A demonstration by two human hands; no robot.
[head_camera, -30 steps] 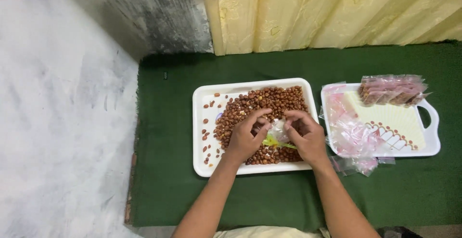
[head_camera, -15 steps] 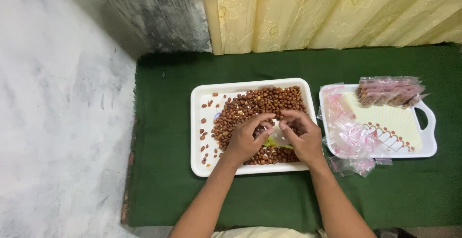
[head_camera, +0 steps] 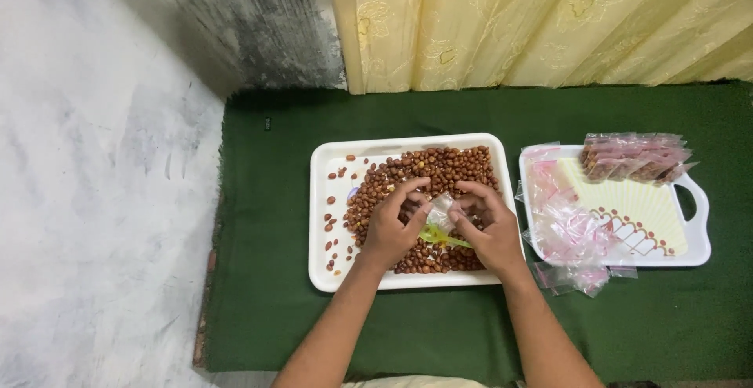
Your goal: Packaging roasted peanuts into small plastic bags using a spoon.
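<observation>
I sit facing a dark green felt-like cloth [head_camera: 486,113] spread flat over the surface in front of me, its left edge running straight down. To my left lies a pale grey, mottled concrete floor [head_camera: 94,200]. Ahead, a stained grey plaster wall [head_camera: 259,27] shows dark patches. Beside it hangs a pale yellow curtain with faint embossed flower patterns [head_camera: 533,19], falling in pleats to the cloth's far edge. The light is soft and even.
</observation>
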